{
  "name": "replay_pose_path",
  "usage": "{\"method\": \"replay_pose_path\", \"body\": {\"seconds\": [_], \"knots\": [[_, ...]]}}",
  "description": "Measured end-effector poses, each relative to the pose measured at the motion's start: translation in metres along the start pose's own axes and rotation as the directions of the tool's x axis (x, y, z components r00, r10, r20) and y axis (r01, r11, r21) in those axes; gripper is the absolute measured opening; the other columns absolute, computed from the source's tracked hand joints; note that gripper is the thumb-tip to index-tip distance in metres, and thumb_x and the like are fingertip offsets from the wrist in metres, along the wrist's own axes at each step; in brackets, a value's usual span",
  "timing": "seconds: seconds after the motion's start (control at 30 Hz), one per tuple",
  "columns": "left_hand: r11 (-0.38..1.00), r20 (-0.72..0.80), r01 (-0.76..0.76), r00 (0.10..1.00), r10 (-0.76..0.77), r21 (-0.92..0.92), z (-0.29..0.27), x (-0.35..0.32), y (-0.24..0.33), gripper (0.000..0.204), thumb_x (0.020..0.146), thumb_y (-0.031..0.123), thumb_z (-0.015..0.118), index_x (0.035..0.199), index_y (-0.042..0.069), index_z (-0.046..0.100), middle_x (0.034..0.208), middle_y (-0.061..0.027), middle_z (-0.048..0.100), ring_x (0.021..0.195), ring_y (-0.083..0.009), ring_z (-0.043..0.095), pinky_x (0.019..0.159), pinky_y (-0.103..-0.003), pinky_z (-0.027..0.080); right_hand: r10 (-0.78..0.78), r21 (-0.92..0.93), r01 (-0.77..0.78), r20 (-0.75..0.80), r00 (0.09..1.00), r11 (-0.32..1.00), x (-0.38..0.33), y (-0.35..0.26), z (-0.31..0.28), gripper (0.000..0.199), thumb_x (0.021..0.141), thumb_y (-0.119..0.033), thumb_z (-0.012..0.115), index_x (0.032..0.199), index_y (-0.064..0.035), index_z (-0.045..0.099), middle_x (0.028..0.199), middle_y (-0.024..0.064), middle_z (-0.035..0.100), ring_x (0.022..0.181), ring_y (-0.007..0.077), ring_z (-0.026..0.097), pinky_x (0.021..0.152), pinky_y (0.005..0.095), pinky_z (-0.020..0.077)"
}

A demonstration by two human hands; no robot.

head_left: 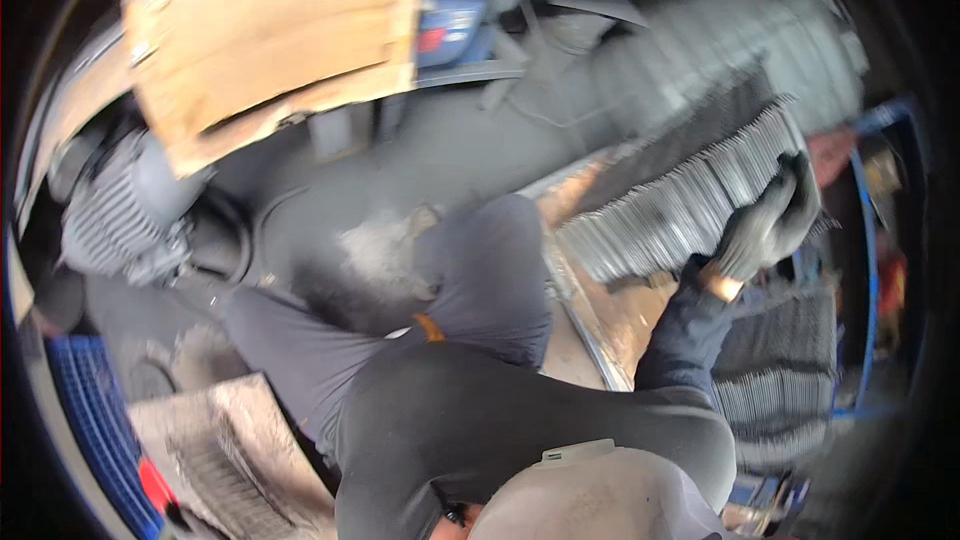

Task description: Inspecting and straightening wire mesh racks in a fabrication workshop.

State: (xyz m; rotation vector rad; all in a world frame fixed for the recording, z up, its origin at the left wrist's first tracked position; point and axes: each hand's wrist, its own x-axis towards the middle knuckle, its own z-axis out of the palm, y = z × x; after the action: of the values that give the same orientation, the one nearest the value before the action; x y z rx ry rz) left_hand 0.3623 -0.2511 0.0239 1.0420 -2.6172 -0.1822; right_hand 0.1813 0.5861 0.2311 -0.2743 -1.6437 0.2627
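My right hand (pixel 765 230), in a grey glove with darker fingertips, reaches out to the right. Its fingers curl over the end of a long row of thin metal plates (pixel 660 210), packed on edge side by side. Blur hides how many plates it grips. The row lies on a worn brown board with a metal edge (pixel 580 310). I cannot make out my left hand. At the lower left, a red piece (pixel 156 485) with a dark shape beside it stands near a worn board (pixel 270 430).
A second stack of plates (pixel 775 400) lies below my right arm. A blue frame (pixel 862 270) stands at the far right. Upper left is a large cardboard piece (pixel 290 20), with a grey ribbed motor (pixel 125 210) below it. A blue crate (pixel 95 410) sits lower left.
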Motion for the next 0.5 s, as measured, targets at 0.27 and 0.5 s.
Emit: {"method": "replay_pose_path", "body": {"seconds": [0.27,0.5], "knots": [[0.683,-0.054,-0.604,0.764,0.643,-0.41,-0.021,-0.009,0.355,0.043,0.085,-0.003,0.07,0.127,0.003,0.075,0.111,-0.0209,0.075,0.106,-0.0362,0.072,0.096,-0.043,0.056,-0.232,0.384,-0.693,0.923,0.307,0.61,-0.26,-0.194,0.111,0.067,0.088,-0.01,0.085,0.146,-0.0038,0.051,0.137,0.0176,0.067,0.133,0.0294,0.063,0.108,0.0378,0.0531],[0.561,-0.588,-0.766,0.621,0.518,-0.315,0.048,-0.017,0.452,0.064,0.089,0.021,0.088,0.147,0.01,0.062,0.152,-0.0227,0.054,0.139,-0.0468,0.051,0.117,-0.054,0.042,-0.035,-0.095,-0.995,0.995,-0.094,-0.007,-0.338,-0.156,0.177,0.015,0.101,0.005,0.067,0.107,-0.0083,0.069,0.1,-0.0002,0.07,0.09,0.0127,0.067,0.085,0.0312,0.055]]}}
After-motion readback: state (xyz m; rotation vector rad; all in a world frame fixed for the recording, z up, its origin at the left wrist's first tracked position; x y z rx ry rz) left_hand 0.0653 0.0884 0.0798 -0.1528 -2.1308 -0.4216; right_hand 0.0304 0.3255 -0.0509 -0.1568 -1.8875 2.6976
